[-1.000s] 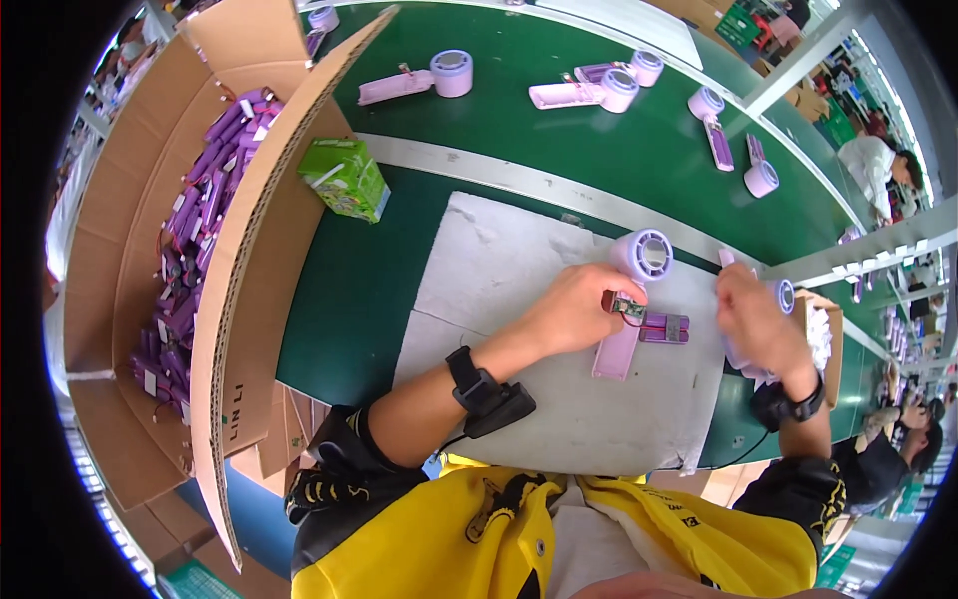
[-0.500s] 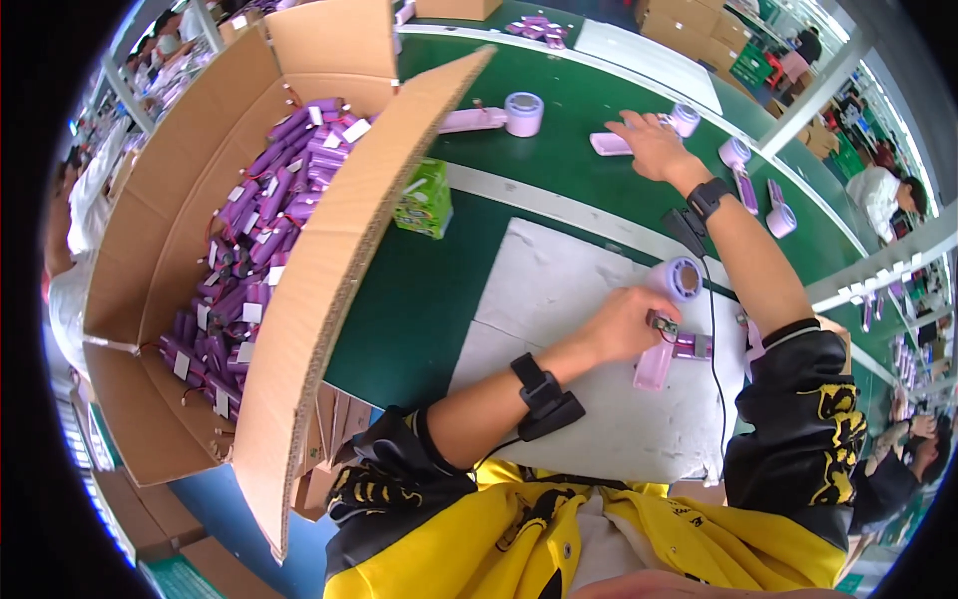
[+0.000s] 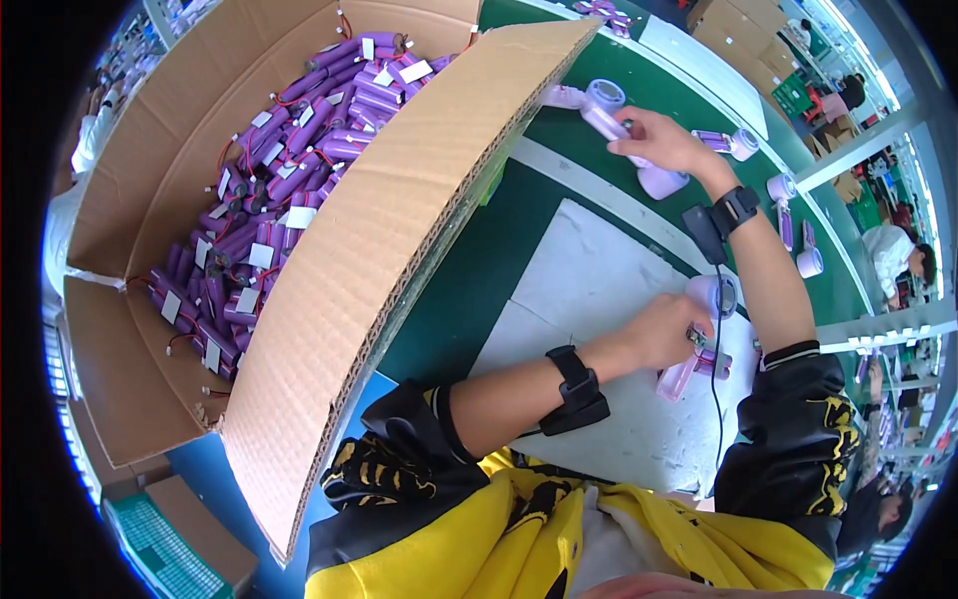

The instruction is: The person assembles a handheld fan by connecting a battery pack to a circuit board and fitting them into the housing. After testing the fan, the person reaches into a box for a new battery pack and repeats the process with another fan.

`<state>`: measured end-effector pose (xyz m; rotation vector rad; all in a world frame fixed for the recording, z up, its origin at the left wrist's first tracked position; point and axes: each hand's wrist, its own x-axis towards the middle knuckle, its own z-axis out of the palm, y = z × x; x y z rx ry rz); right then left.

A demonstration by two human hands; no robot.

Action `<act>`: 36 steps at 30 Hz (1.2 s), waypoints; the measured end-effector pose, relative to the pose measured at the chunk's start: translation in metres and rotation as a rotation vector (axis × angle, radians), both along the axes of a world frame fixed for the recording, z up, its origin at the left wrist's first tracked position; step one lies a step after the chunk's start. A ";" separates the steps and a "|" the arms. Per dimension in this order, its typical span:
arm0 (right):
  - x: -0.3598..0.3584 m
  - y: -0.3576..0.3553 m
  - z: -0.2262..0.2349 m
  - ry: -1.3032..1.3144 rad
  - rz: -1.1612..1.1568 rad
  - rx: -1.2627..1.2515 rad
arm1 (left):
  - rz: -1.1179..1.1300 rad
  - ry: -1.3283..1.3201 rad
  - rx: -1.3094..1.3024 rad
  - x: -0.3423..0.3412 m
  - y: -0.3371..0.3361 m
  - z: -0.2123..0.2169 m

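Near the right side of a pale sheet (image 3: 539, 290) on the green worktop (image 3: 449, 319), the left hand (image 3: 659, 332) has its fingers closed on a lilac handheld fan (image 3: 711, 294). Its round head shows past the fingers, and its open handle shell (image 3: 678, 379) points back toward the person. A small circuit board (image 3: 697, 339) shows at the fingertips, with a purple battery pack (image 3: 716, 363) just beside the shell.

Well apart from the left hand, the right hand (image 3: 667, 142) is farther out over the worktop, thumb and fingers clamped on the handle of a second lilac fan (image 3: 663, 182), whose head points toward the person. Another lilac fan (image 3: 606, 94) lies just beyond it, and one with purple in its handle (image 3: 742, 145) lies to the right. Both wrists wear black straps (image 3: 576, 387); a black cable (image 3: 719, 349) hangs from the right one. On the left, an open cardboard box (image 3: 399, 230) holds many purple battery packs (image 3: 264, 225) with red wires.
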<state>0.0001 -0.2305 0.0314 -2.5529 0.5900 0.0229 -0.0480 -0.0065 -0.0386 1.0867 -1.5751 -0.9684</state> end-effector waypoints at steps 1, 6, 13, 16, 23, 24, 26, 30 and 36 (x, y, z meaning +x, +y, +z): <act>0.007 0.013 0.005 0.004 0.004 0.005 | 0.004 0.004 0.005 0.000 0.000 0.002; 0.065 0.060 0.016 0.047 0.137 -0.072 | -0.032 0.023 0.045 -0.004 -0.002 0.004; 0.092 0.079 0.000 0.093 0.217 -0.130 | -0.014 0.100 0.035 -0.001 -0.001 0.003; 0.090 0.044 0.017 -0.062 0.018 0.017 | 0.046 0.102 -0.024 -0.006 0.000 0.001; 0.016 -0.035 -0.030 0.060 -0.001 -0.544 | -0.028 0.006 0.042 0.003 -0.002 0.006; 0.002 -0.038 -0.020 0.165 -0.067 -0.493 | -0.044 -0.011 0.018 -0.001 -0.005 0.008; -0.019 -0.022 0.018 0.255 -0.182 -0.193 | -0.041 0.021 0.028 -0.003 -0.002 0.008; -0.070 0.002 0.047 0.169 -0.058 0.199 | -0.034 0.036 0.027 0.002 -0.001 0.006; -0.058 0.113 0.055 0.112 0.214 0.216 | -0.055 -0.053 -0.017 0.015 0.000 0.004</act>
